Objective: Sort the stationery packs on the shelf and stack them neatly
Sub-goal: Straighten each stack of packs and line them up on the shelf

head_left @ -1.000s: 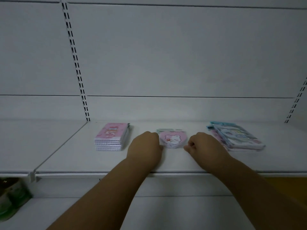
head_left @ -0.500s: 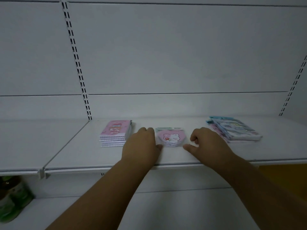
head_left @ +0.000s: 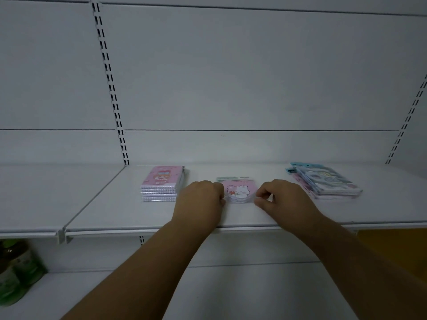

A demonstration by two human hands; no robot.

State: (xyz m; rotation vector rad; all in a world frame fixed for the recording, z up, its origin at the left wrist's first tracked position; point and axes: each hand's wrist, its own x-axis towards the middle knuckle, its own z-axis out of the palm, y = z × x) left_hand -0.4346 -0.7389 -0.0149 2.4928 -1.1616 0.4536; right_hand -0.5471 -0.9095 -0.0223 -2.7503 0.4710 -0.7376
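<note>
Head view: both hands pinch the heart pack stack (head_left: 239,192), between notebooks (head_left: 161,183) and blue packs (head_left: 328,183).

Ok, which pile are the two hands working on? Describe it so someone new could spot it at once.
On the white shelf, three piles lie in a row. The one between the left hand and right hand is the heart-shaped pack pile. Unlike the pink notebook stack and the fanned blue packs, it is small, with a white bear.
</note>
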